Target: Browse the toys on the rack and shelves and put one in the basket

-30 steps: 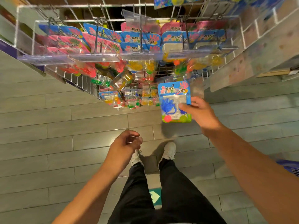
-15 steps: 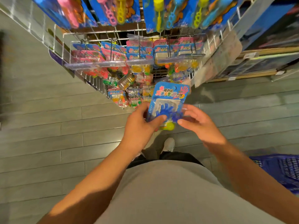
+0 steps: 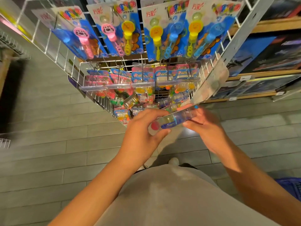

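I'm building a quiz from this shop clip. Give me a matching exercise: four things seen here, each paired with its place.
Things:
1. toy pack
2. bubble wands
3. blue basket
4. boxed toys

Places:
A. shelves at the right
B. held between both hands
C. hanging on the rack's top row
D. on the floor at the lower right

Pairs: 1-B, 2-C, 3-D, 4-A

Dim, motion-blurred; wide-angle edge distortion
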